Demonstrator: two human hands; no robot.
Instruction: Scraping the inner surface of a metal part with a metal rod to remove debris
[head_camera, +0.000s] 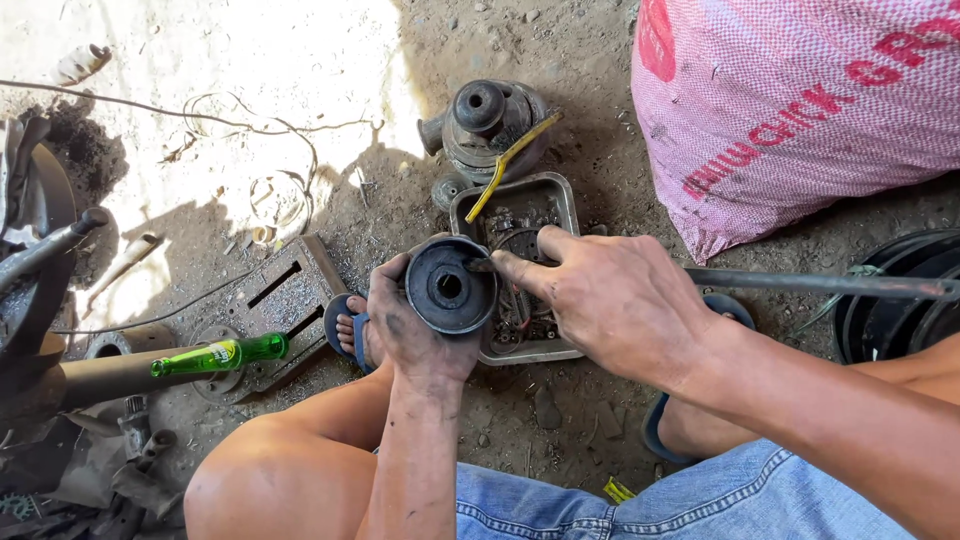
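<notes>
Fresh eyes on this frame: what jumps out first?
At centre, the left hand grips a round dark metal part with a centre hole, while the right hand presses a fingertip to its rim, over a grey metal tray of small parts on the dirt. A big pink woven sack fills the upper right. A green glass bottle lies at left, near a rusty slotted plate.

- My left hand (410, 330) is raised palm-up, wrist bent back, fingers curled into a cupping grip, thumb along the near side.
- My right hand (610, 295) reaches across from the right, knuckles up, index finger and thumb stretched toward my left fingertips, other fingers folded.
- Both forearms are bare and grimy.
</notes>
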